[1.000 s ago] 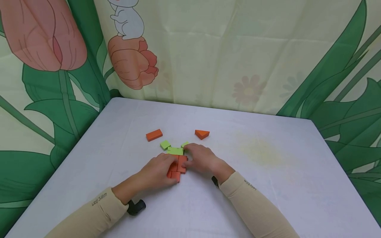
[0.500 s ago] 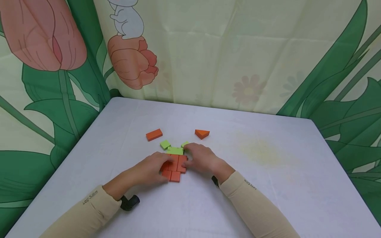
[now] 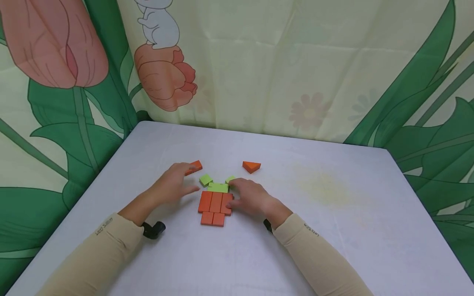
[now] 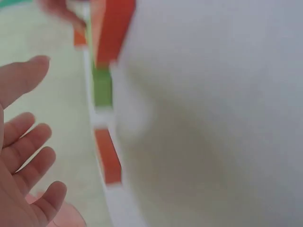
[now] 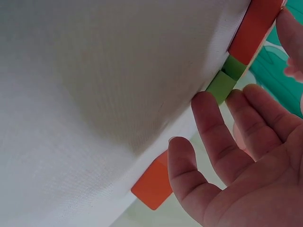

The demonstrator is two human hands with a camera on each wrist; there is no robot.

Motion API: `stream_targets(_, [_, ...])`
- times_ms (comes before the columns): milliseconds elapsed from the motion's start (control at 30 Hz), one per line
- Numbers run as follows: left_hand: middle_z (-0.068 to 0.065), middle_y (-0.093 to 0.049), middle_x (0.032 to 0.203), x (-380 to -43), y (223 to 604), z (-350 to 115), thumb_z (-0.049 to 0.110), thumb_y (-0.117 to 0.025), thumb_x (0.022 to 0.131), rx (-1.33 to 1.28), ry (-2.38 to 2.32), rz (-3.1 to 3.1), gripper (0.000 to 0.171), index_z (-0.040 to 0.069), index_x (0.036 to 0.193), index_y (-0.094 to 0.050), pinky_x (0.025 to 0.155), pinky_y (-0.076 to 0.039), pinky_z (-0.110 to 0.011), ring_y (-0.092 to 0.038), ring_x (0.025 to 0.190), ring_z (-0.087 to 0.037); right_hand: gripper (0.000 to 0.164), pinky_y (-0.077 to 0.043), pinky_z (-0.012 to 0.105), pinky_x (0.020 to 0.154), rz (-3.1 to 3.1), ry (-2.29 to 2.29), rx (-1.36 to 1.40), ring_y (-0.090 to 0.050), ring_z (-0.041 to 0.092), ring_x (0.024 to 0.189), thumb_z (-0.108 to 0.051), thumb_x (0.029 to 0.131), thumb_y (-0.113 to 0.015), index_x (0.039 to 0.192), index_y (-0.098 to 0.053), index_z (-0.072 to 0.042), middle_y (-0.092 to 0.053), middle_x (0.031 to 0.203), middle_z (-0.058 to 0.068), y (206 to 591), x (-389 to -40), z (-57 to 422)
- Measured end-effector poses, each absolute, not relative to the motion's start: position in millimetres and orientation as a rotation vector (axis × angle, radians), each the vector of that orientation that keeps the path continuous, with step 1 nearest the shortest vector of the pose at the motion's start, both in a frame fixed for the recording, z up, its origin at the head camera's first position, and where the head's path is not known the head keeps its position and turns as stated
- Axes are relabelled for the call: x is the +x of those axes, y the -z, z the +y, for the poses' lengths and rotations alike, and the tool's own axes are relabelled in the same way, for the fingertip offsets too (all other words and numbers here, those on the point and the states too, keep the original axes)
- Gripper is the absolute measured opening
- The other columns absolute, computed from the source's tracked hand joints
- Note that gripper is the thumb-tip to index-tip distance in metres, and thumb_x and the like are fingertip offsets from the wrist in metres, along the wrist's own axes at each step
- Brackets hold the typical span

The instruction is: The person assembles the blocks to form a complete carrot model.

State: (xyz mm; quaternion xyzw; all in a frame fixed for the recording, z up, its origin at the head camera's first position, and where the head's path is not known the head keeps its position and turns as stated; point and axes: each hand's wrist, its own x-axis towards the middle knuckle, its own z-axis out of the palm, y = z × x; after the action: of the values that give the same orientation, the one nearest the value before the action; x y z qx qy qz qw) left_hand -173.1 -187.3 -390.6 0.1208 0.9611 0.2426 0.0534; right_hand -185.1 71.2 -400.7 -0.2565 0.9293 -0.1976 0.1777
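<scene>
Flat on the white table lie several red-orange rectangular blocks [image 3: 216, 202], set edge to edge, with two shorter ones in the lower row. A light green block [image 3: 217, 188] borders their far side, flanked by a small green block [image 3: 205, 180] on the left and another [image 3: 230, 179] on the right. My left hand [image 3: 172, 184], fingers spread and holding nothing, is over the near side of a loose orange block [image 3: 196, 166], partly covering it. My right hand [image 3: 252, 196] rests at the right side; its fingertips touch the right green block [image 5: 220, 87], its thumb the rightmost red-orange block.
An orange triangular block [image 3: 251, 166] lies at the back, right of the green blocks. The white table [image 3: 333, 230] extends widely to the right. A printed floral curtain [image 3: 252, 74] stands behind its far edge.
My left hand has left the red-orange blocks and moved left and away from me to the loose orange block, uncovering the rows. My right hand has stayed put.
</scene>
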Motion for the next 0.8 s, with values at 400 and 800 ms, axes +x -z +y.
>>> stream_targets(400, [-0.018, -0.06, 0.128, -229.4, 400.4, -213.7, 0.02, -0.077, 0.09, 0.159, -0.625, 2.887, 0.052, 0.0, 0.133, -0.056, 0.098, -0.046, -0.051, -0.051, 0.116, -0.035, 0.066, -0.037, 0.043, 0.11, 2.629, 0.579, -0.735, -0.045, 0.026, 0.134, -0.033, 0.09, -0.076, 0.145, -0.049, -0.007, -0.05, 0.146, 0.008, 402.5, -184.1, 71.8])
stream_targets(800, [-0.02, -0.059, 0.127, -240.1, 410.4, -219.3, 0.018, -0.072, 0.093, 0.092, -0.773, 2.843, 0.045, 0.0, 0.131, -0.057, 0.099, -0.047, -0.047, -0.051, 0.115, -0.035, 0.065, -0.038, 0.043, 0.11, 2.629, 0.585, -0.75, -0.046, 0.027, 0.134, -0.033, 0.09, -0.076, 0.144, -0.05, -0.007, -0.051, 0.145, 0.008, 402.9, -185.1, 72.9])
